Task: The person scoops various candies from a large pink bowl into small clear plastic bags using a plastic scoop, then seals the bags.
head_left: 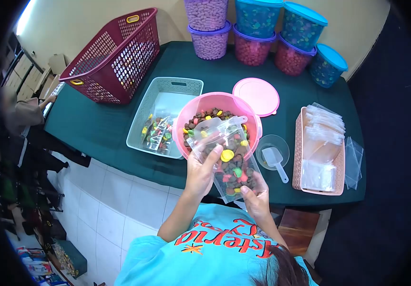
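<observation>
My left hand (pixel 200 172) and my right hand (pixel 256 199) both grip a clear zip bag (pixel 231 164) filled with brown and coloured candies. The left hand holds its side with the thumb across the front. At the bag's lower corner, the right hand pinches it. I hold the bag tilted over the near rim of a pink tub (pixel 192 108) of the same candies. The bag's open top lies over the tub.
A grey tray (pixel 177 86) holding filled bags (pixel 158 134) sits left of the tub. A pink lid (pixel 258 95), a clear bowl with a white scoop (pixel 276 158), and a peach basket (pixel 301 143) of empty bags lie right. A maroon basket (pixel 115 57) and candy jars (pixel 255 47) stand behind.
</observation>
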`<state>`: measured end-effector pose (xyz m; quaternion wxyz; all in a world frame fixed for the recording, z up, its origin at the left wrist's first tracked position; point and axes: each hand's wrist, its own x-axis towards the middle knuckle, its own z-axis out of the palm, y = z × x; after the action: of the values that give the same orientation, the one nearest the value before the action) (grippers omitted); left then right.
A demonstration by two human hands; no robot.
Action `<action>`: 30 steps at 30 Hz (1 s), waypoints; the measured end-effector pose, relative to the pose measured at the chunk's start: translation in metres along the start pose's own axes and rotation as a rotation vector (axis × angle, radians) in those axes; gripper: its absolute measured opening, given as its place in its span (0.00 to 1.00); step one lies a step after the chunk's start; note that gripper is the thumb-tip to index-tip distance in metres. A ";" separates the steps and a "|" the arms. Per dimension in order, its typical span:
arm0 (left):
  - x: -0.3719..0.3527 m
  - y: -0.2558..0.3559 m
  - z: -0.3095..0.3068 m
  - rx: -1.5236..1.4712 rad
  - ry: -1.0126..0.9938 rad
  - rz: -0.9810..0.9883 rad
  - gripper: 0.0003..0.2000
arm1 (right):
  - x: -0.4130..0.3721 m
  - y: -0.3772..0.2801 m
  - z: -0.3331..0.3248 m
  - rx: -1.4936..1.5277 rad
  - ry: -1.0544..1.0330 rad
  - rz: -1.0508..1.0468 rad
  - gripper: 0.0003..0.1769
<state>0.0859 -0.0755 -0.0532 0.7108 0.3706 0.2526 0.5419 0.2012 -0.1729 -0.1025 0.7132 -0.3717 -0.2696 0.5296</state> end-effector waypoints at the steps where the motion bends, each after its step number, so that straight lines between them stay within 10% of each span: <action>1: -0.001 -0.001 -0.003 -0.015 -0.035 -0.025 0.23 | 0.002 0.000 -0.003 0.004 0.000 -0.003 0.23; 11: 0.028 0.029 -0.043 0.141 0.139 0.256 0.25 | 0.023 -0.045 -0.028 -0.289 0.022 0.037 0.28; 30: 0.069 0.033 -0.055 0.163 0.030 0.156 0.23 | 0.041 -0.054 -0.019 -0.218 0.125 -0.049 0.25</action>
<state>0.0441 0.0096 -0.0567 0.6300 0.4376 0.2770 0.5787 0.2578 -0.1475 -0.0698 0.6968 -0.4725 -0.2899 0.4552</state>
